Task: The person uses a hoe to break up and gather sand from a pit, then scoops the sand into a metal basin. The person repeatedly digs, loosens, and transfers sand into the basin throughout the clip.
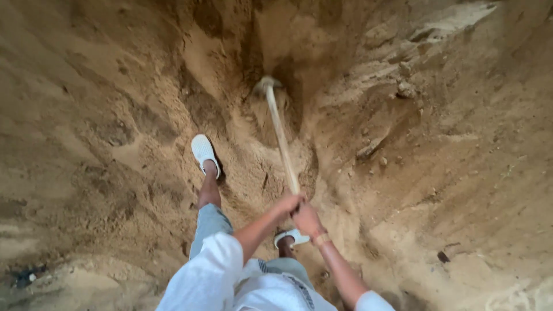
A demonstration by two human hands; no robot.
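While we look straight down from a head camera, we see a person standing in a sandy pit [115, 132], both hands wrapped around the near end of a long wooden handle [281, 138]. Our left hand [286, 204] sits just behind and touching the right hand [306, 219], and each grip is closed firmly on the handle; a band shows on the right wrist. From the hands the handle runs away up the middle of the view to a pale tool head [266, 82], which is sunk into the sand at the foot of a dark hollow [276, 52] in the bank. Whether the head is a hoe or a shovel blade we cannot tell, since sand half covers it.

We judge the digging well under way but not finished. A deep groove is already cut into the bank, and loose sand lies heaped around the tool head and down toward the feet. High walls of packed sand stand uncut on both sides, with stones [406, 89] lodged in the right wall.

Pale and thin, the handle looks straight and dusty. A white shoe [204, 152] is planted on the left slope, and another shoe [291, 236] shows below the hands. White sleeves and grey trousers fill the bottom edge.
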